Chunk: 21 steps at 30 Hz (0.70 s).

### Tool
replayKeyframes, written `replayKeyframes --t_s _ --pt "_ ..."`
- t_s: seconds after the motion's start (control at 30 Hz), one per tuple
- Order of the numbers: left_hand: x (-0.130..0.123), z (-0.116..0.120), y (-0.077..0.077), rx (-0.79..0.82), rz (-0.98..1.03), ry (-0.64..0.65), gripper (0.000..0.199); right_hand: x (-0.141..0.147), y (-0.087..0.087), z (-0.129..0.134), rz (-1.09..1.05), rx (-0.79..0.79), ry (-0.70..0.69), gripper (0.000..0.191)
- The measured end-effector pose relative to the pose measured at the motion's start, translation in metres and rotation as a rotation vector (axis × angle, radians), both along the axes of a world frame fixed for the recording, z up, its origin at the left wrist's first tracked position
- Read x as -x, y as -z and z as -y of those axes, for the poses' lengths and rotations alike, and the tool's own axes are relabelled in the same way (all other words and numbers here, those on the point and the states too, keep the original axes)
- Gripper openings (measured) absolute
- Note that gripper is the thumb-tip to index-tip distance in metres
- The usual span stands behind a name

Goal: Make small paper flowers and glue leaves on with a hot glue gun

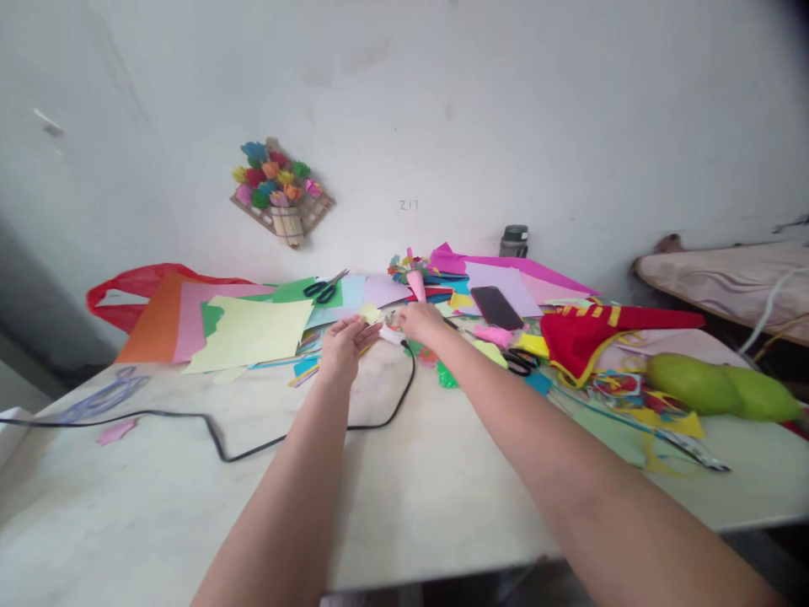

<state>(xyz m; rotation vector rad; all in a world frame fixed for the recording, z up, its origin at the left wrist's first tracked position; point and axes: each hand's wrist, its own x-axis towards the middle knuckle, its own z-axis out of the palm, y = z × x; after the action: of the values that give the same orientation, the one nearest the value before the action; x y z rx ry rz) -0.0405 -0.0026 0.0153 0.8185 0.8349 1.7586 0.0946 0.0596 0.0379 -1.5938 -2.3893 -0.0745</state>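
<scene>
Over the middle of the table, my left hand (345, 344) is closed, with a small pale yellow paper piece (370, 313) at its fingertips. Just to the right, my right hand (421, 322) has its fingers pinched together close to the left fingertips. What the right fingers hold is too small to make out. Between and below the hands lies a white corded tool (392, 336), perhaps a glue gun, its black cord (215, 438) running left across the table. Behind the right hand, a pink paper cone (416, 285) stands with colourful paper flowers (404, 266) at its top.
Coloured paper sheets (253, 333) and dark scissors (325, 288) lie at the back left. On the right are a phone (496, 308), another pair of scissors (522, 362), red yellow-trimmed cloth (578, 337), green fruit (720, 388) and a cutter (699, 451). A bottle (514, 241) stands by the wall.
</scene>
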Motion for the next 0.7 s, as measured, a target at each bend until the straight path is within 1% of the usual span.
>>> replayKeyframes --t_s 0.07,0.1,0.17,0.23,0.33,0.47,0.63,0.7 --pt "-0.007 0.000 0.002 0.010 -0.015 0.031 0.019 -0.020 -0.008 0.001 -0.007 0.009 0.040 0.028" --pt "-0.010 0.000 0.003 0.012 -0.026 0.047 0.019 -0.030 -0.010 0.002 -0.012 0.019 0.055 0.025" --pt "-0.017 -0.001 0.006 0.020 -0.053 0.079 0.018 -0.045 -0.007 0.004 -0.011 0.031 0.036 0.021" --pt "-0.023 -0.002 0.010 0.044 -0.081 0.103 0.018 -0.055 0.000 0.009 -0.019 0.053 0.011 0.019" --pt "-0.029 -0.003 0.015 0.079 -0.135 0.148 0.018 -0.059 0.009 0.019 -0.011 0.078 -0.038 0.018" --pt "-0.033 -0.004 0.022 0.078 -0.205 0.224 0.020 -0.056 0.014 0.029 0.005 0.063 -0.074 0.017" --pt "-0.034 -0.002 0.023 0.090 -0.230 0.242 0.021 -0.055 0.024 0.026 0.013 0.042 -0.020 0.015" --pt "-0.035 -0.001 0.022 0.088 -0.233 0.238 0.020 -0.055 0.029 0.023 0.010 0.030 -0.028 0.017"
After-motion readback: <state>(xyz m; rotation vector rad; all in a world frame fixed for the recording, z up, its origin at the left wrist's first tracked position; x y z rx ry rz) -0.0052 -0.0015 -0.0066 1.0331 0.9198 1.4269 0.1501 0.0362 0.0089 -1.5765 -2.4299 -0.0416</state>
